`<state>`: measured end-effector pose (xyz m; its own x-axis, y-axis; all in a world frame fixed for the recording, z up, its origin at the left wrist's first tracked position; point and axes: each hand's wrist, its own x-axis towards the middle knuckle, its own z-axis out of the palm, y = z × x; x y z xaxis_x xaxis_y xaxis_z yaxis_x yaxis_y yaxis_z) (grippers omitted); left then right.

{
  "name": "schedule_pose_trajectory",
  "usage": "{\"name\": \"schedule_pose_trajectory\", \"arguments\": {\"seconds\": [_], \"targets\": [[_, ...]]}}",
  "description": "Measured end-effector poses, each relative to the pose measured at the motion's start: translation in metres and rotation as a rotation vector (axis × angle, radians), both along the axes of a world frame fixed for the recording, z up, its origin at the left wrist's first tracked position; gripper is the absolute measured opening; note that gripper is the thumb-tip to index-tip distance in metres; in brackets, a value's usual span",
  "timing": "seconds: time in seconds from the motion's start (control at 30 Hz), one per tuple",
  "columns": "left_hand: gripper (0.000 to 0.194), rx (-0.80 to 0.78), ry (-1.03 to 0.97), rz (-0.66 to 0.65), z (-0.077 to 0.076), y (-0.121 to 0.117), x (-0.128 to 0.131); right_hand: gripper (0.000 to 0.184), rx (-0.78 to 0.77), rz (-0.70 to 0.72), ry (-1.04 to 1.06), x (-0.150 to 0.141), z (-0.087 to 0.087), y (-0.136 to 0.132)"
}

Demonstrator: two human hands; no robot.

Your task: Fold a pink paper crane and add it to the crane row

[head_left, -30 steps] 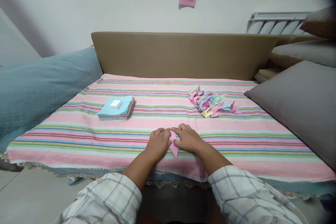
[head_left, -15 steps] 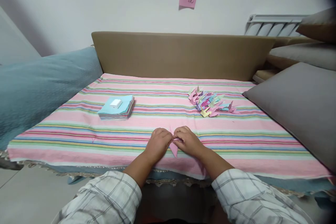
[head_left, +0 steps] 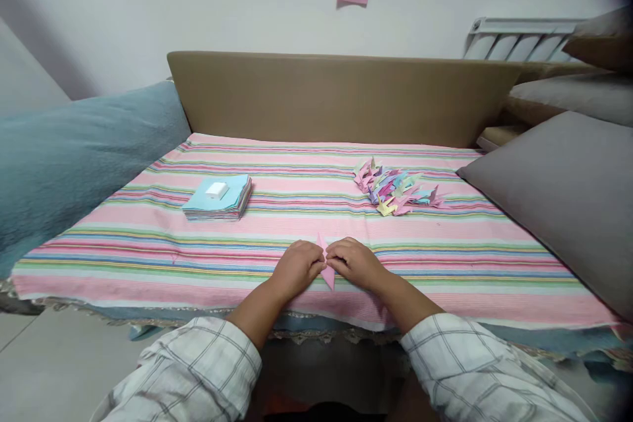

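Note:
A folded piece of pink origami paper (head_left: 328,277) lies between my hands near the front of the striped cloth, its narrow points showing above and below my fingers. My left hand (head_left: 301,267) pinches its left side, with thumb and fingertips together. From the right, my right hand (head_left: 355,264) pinches the same paper, and the fingertips of both hands nearly meet at its middle. The fingers hide the centre folds.
Folded paper cranes (head_left: 390,190) in several colours lie in a heap at the back right. A stack of square paper (head_left: 217,201) with a small white block (head_left: 216,190) on top sits at left. Grey cushion (head_left: 554,191) at right; brown backrest (head_left: 341,99) behind.
My hands still pinch the pink paper, and more of its upper point now shows between them. The whole view has tilted slightly downward.

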<state>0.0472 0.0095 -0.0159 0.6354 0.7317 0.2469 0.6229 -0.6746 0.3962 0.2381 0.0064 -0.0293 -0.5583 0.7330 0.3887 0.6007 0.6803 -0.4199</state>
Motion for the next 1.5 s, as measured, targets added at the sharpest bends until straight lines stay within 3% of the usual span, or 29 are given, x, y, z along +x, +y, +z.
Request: {"name": "schedule_pose_trajectory", "arguments": {"seconds": [0.67,1.5], "targets": [[0.015,0.234,0.054,0.123,-0.012,-0.011,0.01,0.008,-0.026,-0.027,0.053,0.0,-0.009,0.005],[0.022,0.284,0.15,0.229,-0.016,-0.023,0.021,0.007,-0.018,-0.043,0.035,-0.002,-0.011,0.006]]}}
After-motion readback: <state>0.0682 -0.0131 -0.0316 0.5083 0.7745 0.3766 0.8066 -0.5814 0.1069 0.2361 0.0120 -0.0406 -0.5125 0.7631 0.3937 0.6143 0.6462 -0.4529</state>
